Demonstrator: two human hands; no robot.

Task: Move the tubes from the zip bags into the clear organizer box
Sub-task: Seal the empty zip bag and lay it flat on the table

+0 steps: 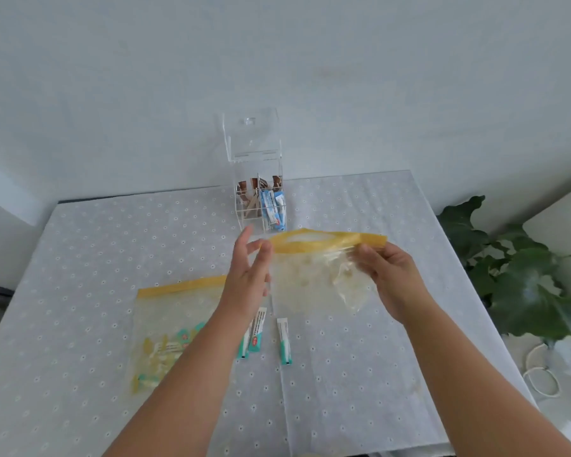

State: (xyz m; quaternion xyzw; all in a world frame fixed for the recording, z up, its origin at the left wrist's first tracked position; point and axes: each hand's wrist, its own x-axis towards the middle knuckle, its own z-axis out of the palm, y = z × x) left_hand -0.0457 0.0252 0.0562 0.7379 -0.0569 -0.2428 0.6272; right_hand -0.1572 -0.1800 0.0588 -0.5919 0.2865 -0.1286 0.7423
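Observation:
My right hand point(384, 275) grips the right side of a clear zip bag point(314, 278) with a yellow seal, held above the table with its mouth gaping; I see no tubes inside it. My left hand point(249, 275) is open, fingers spread, at the bag's left edge. Below the bag lie white-and-teal tubes point(284, 341) on the cloth, two of them partly behind my left forearm. A second zip bag point(165, 328) with yellow and teal tubes lies flat at the left. The clear organizer box point(261, 199) stands at the table's far edge, lid up, holding blue-white and brown tubes.
The table wears a white eyelet cloth point(80, 258). A leafy green plant point(521, 275) stands off the right edge, with a white cord point(541, 380) on the floor below it. A pale wall runs behind the box.

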